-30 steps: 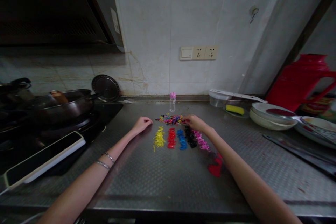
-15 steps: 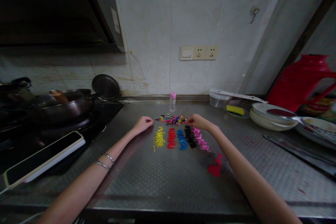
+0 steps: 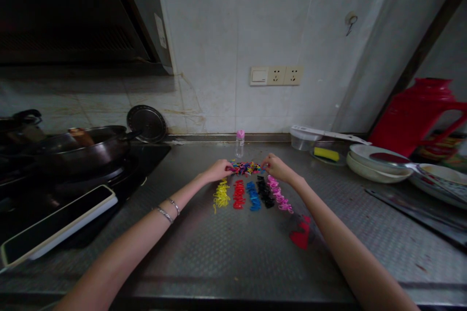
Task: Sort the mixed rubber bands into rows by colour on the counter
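Note:
A heap of small mixed-colour rubber bands (image 3: 246, 168) lies on the metal counter. My left hand (image 3: 218, 170) reaches its left end, fingers pinched together at the bands. At the heap's right end is my right hand (image 3: 276, 167), also in a pinch; what either holds is too small to make out. In front of the heap run separate rows of yellow bands (image 3: 221, 194), red bands (image 3: 239, 195), blue bands (image 3: 253, 197), black bands (image 3: 265, 193) and pink bands (image 3: 279, 195). Behind it stands a small clear bottle (image 3: 240, 148) with a pink cap.
A clear bag with a red heart shape (image 3: 300, 237) lies near my right forearm. Left are a phone (image 3: 60, 223), a pan (image 3: 82, 150) and the stove. Right are a yellow sponge (image 3: 326, 154), stacked bowls (image 3: 375, 167), a knife (image 3: 412, 214) and a red jug (image 3: 412, 116).
My left hand has moved right, from beside the heap onto its left end. The heap looks narrower on the left. My right hand stays at the right end, slightly shifted.

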A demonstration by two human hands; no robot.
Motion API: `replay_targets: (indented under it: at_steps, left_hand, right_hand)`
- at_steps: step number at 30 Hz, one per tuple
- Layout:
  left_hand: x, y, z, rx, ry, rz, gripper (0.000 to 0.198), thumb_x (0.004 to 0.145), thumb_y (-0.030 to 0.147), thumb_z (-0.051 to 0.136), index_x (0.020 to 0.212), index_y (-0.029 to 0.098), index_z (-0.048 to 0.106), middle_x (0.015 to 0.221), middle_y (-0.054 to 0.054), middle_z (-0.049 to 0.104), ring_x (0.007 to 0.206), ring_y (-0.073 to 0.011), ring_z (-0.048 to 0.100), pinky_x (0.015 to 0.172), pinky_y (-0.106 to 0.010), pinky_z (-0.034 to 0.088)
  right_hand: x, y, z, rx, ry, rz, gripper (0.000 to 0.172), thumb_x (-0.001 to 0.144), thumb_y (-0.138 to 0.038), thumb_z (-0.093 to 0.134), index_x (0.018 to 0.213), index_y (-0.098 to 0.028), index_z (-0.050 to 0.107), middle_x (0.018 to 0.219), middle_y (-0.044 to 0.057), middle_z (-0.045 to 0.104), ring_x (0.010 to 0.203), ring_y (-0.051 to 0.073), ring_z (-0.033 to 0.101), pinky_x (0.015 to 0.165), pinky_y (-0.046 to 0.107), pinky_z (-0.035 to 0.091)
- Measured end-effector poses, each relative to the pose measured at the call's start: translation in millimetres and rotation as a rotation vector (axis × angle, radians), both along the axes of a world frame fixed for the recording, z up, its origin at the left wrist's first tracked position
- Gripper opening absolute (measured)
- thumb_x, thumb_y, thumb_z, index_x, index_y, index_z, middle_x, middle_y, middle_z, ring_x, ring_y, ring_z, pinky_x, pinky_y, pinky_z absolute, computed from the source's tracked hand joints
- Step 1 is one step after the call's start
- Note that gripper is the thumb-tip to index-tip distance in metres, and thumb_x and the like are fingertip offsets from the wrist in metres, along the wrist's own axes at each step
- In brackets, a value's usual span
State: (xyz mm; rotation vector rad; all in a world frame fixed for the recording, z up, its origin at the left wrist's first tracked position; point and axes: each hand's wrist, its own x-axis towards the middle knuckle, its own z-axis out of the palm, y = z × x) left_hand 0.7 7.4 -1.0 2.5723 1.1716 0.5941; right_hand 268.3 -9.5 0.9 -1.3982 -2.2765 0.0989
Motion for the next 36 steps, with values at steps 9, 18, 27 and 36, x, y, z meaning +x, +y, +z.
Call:
replay_targets:
  at_steps: [9, 18, 27, 36]
  left_hand:
    - [13, 2, -0.6, 0.028, 0.076, -0.013, 0.022, 0.071, 0.022, 0.051, 0.083, 0.015, 0.067, 0.079, -0.005, 0.065, 0.070, -0.0140, 0.056, 0.066, -0.021, 0.039]
    - [13, 13, -2.2, -0.152, -0.153, 0.004, 0.018, 0.065, 0.017, 0.053, 0.073, 0.010, 0.067, 0.069, -0.004, 0.065, 0.063, -0.0123, 0.056, 0.061, -0.021, 0.040]
    - [8, 15, 10.7, -0.280, -0.394, 0.114, 0.020, 0.060, 0.023, 0.061, 0.073, 0.008, 0.066, 0.068, -0.006, 0.064, 0.061, -0.0119, 0.054, 0.057, -0.022, 0.041]
    - [59, -6, 16.3, -0.326, -0.324, -0.089, 0.020, 0.064, 0.021, 0.057, 0.076, 0.008, 0.067, 0.066, -0.005, 0.064, 0.057, -0.0104, 0.053, 0.056, -0.021, 0.040]
  right_hand:
    - [2, -3, 2.6, 0.028, -0.009, -0.024, 0.024, 0.069, -0.009, 0.049, 0.080, -0.017, 0.068, 0.085, 0.006, 0.053, 0.073, 0.013, 0.049, 0.071, 0.022, 0.039]
    - [-1, -7, 5.0, -0.018, -0.020, -0.042, 0.022, 0.072, -0.013, 0.049, 0.083, -0.017, 0.068, 0.087, 0.007, 0.052, 0.073, 0.012, 0.050, 0.071, 0.020, 0.038]
    - [-4, -10, 8.6, -0.031, -0.024, -0.064, 0.025, 0.071, -0.010, 0.046, 0.082, -0.017, 0.068, 0.088, 0.006, 0.054, 0.072, 0.011, 0.051, 0.070, 0.019, 0.038]
    - [-2, -10, 9.6, -0.028, -0.064, -0.062, 0.023, 0.073, -0.013, 0.046, 0.082, -0.017, 0.067, 0.088, 0.007, 0.055, 0.073, 0.012, 0.051, 0.070, 0.020, 0.038]
